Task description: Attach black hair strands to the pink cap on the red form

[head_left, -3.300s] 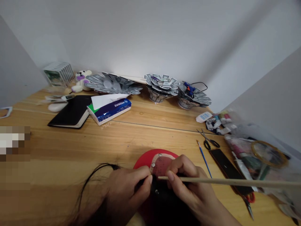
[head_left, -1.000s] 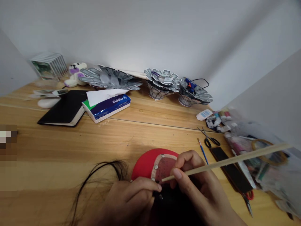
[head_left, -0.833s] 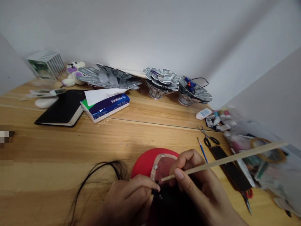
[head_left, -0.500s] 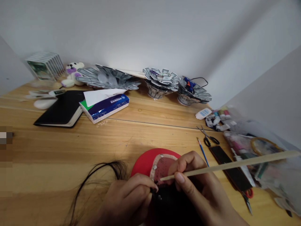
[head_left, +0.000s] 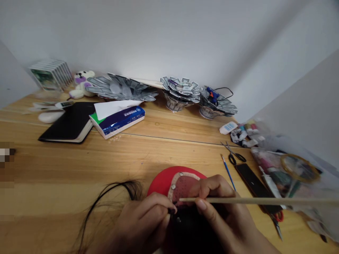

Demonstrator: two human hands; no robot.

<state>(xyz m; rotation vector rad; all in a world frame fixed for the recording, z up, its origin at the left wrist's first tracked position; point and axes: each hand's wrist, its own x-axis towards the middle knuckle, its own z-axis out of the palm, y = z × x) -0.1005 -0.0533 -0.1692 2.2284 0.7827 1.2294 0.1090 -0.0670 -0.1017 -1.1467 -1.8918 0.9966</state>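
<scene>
Red dome point(head_left: 159, 182) at bottom center of table point(head_left: 66, 169), mesh patch point(head_left: 182, 187) on top, black hair point(head_left: 194, 231) over near side. Person's left hand point(head_left: 144, 220) pinches dark tuft point(head_left: 171, 211) at patch's near edge. Right hand point(head_left: 225, 211) grips wooden stick point(head_left: 254, 201) between thumb and fingers, tip at patch; contact can't be told. Loose strands point(head_left: 92, 209) arc out left. Right side: blue brush point(head_left: 228, 171), black-handled scissors point(head_left: 233, 158). Farther back: tissue pack point(head_left: 119, 121), black notebook point(head_left: 69, 125).

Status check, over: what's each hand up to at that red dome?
Left hand pinching dark strand. Right hand holding wooden stick, tip over reddish patch. Left fingertips close by.
</scene>
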